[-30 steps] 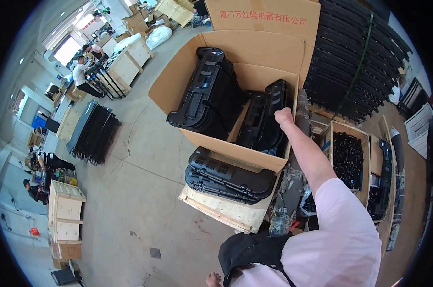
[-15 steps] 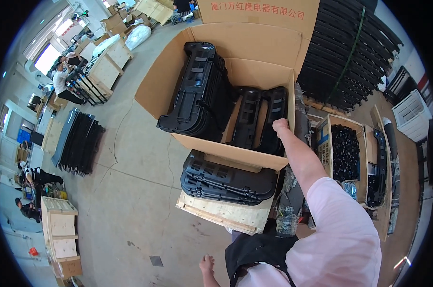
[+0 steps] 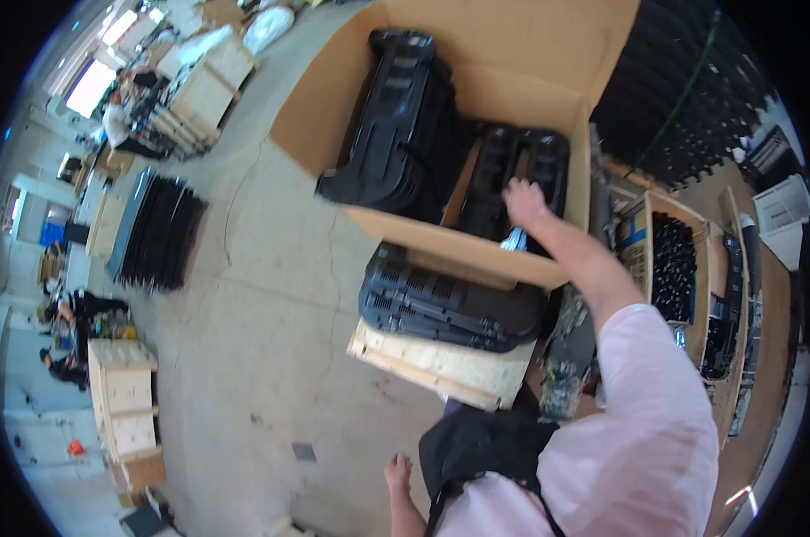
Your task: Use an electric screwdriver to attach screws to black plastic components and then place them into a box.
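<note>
My right hand [image 3: 524,202] reaches over the near wall of a large cardboard box [image 3: 459,238], its fingers curled down over black molded plastic panels [image 3: 497,166] in the right part of the box. Just below it shows a small shiny, pale-blue packet [image 3: 513,239]; whether the fingers grip it is unclear. In the box's left part stands a taller stack of black plastic panels [image 3: 396,116]. My left hand [image 3: 398,473] hangs low beside my black apron, loosely closed, nothing visible in it.
More black panels [image 3: 450,300] lie before the box on a wooden pallet [image 3: 423,362]. On the right stand a crate of small black parts [image 3: 673,268] and a tall black stack [image 3: 682,89]. Dark panels [image 3: 159,233] stand on the floor to the left. People [image 3: 119,125] work far left.
My right hand has moved from the box's right side leftward and down over the panels. The pale-blue packet now shows below it. The view has shifted, and my left hand stays low.
</note>
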`<state>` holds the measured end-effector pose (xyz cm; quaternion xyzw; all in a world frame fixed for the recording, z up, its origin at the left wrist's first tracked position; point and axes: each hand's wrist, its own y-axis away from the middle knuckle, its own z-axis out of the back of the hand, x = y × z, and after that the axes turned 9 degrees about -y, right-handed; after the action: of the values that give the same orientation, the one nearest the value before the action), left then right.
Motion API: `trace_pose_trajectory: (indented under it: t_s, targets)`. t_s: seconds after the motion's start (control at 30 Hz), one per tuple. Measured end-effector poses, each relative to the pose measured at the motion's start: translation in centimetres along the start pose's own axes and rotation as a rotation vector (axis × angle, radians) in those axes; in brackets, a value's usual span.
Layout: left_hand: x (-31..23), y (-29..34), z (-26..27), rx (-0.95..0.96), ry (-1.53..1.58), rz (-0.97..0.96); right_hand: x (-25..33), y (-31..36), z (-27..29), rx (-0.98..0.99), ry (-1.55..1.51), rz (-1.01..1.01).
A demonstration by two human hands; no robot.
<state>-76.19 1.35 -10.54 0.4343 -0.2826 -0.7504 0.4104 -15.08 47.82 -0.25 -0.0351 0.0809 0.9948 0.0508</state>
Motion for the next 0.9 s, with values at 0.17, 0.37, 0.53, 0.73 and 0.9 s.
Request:
trace_pose_trajectory:
  t_s: [0.17, 0.37, 0.53, 0.73, 0.9]
  targets:
    - [-5.0, -0.3, -2.6, -0.012, 0.023, -0.026, 7.0, 5.6, 13.3, -0.542, -0.699, 0.381]
    - [-16.5, -2.1, -6.9, 0.124, -0.351, -0.436, 16.0, 18.3, 10.1, 0.03, -0.779, 0.542]
    - [-24.1, -0.5, -10.6, 0.17, -0.36, -0.62, 17.9, 15.6, 3.6, 0.55, -0.527, 0.192]
    - [-26.9, 1.1, -13.1, 0.496, 0.085, -0.387, 16.6, 13.1, 1.4, 0.592, -0.622, 0.073]
    - [-27.5, 1.8, -12.9, 0.539, 0.147, -0.334, 16.7, 13.9, 1.9, 0.584, -0.702, 0.093]
